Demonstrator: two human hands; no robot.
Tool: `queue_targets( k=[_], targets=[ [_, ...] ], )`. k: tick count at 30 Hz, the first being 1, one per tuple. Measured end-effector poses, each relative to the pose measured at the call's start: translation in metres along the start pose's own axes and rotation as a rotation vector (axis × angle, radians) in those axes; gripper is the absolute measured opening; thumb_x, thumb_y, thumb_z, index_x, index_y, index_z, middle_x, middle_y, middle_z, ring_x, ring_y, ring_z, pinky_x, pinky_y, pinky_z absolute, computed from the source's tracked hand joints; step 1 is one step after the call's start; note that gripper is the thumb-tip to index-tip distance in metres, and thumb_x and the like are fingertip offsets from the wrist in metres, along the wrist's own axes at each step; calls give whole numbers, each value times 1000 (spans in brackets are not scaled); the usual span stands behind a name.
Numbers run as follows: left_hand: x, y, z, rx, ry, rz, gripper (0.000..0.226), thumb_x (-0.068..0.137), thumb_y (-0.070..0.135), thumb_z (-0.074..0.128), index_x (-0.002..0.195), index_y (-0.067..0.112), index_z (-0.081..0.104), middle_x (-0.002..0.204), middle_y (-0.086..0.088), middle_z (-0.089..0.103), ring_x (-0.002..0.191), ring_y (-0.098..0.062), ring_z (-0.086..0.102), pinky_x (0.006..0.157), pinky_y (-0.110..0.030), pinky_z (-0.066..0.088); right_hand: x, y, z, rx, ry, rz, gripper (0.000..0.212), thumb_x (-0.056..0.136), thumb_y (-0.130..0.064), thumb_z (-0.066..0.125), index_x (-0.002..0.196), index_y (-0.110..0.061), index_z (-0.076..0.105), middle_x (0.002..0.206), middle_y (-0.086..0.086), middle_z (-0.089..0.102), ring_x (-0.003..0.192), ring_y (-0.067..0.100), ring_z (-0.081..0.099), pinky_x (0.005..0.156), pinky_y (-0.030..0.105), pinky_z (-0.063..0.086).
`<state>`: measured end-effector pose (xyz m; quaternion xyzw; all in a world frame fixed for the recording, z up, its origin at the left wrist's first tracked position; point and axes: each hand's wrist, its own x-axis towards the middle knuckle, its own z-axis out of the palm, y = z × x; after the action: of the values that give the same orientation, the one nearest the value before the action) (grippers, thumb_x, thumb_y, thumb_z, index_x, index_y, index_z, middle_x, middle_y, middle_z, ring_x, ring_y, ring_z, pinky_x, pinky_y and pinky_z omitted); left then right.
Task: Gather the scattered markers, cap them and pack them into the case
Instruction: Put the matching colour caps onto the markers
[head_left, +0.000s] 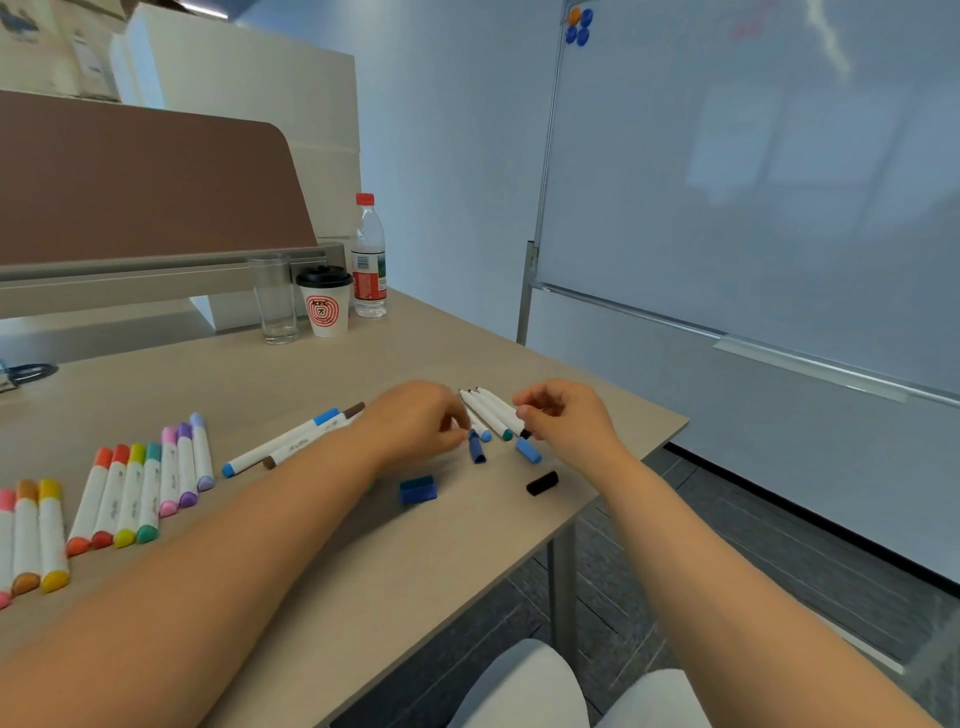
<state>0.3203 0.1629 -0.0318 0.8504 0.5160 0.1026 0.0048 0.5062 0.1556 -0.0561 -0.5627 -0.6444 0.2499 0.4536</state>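
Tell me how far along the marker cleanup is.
Done: capped markers lie lined up at the left. In hand: left hand and right hand are at the uncapped markers. Left: loose caps, such as the black cap; no packing shows.

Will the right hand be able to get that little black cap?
Probably yes. The black cap lies uncovered on the table, close to the right hand, and nothing blocks the way.

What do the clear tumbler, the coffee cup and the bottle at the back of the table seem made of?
Tumbler: likely glass, clear and glossy, with a thick base. Coffee cup: matte white paper by its look, under a shiny black plastic lid. Bottle: thin clear plastic, ribbed, with a red cap.
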Motion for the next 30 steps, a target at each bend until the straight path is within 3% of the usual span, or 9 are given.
queue_targets(
  k=[4, 8, 14, 19, 24, 30],
  targets=[
    [5, 42, 12, -138, -17, 208, 25, 90, 35, 56, 107, 23, 69, 103, 2, 64, 86, -11, 57, 78, -29, 48, -5, 6, -13, -7, 14, 19, 12, 88, -10, 61, 87, -20, 65, 76, -8, 61, 73, 11, 60, 76, 26, 52],
    [16, 62, 30, -75, -32, 182, 30, 85, 45, 60, 100, 22, 72, 95, 3, 69, 80, -11, 58, 68, -26, 44, -5, 14, -23, -23, 49, 48, 12, 89, -10, 60, 87, -22, 64, 78, -8, 62, 74, 10, 59, 77, 27, 51],
    [22, 52, 29, 27, -37, 149, 25, 87, 39, 59, 89, 18, 73, 85, -2, 69, 70, -14, 53, 56, -25, 36, 5, 25, -25, -55, 55, 48, 13, 89, -12, 60, 86, -24, 64, 77, -10, 61, 72, 6, 58, 69, 18, 46],
    [36, 26, 15, -47, 52, 53, 25, 90, 36, 55, 103, 18, 67, 99, 0, 67, 88, -17, 60, 73, -30, 45, 19, 29, -7, -142, 21, 25, 12, 87, -10, 61, 87, -21, 67, 79, -8, 61, 69, 4, 52, 62, 10, 38],
    [49, 5, 15, -161, 141, -66, 25, 93, 30, 52, 111, 15, 60, 110, -2, 62, 97, -18, 58, 81, -28, 45, 38, 29, 12, -327, -54, -19, 16, 86, -13, 62, 99, -16, 71, 91, -2, 66, 79, 7, 54, 71, 18, 39],
    [47, -9, 22, -269, 218, -167, 22, 92, 29, 55, 110, 18, 61, 108, 1, 65, 97, -16, 59, 85, -30, 48, 56, 19, 20, -567, -124, 21, 23, 83, -16, 63, 105, -19, 66, 102, 1, 65, 92, 18, 59, 77, 27, 48]
  ],
)
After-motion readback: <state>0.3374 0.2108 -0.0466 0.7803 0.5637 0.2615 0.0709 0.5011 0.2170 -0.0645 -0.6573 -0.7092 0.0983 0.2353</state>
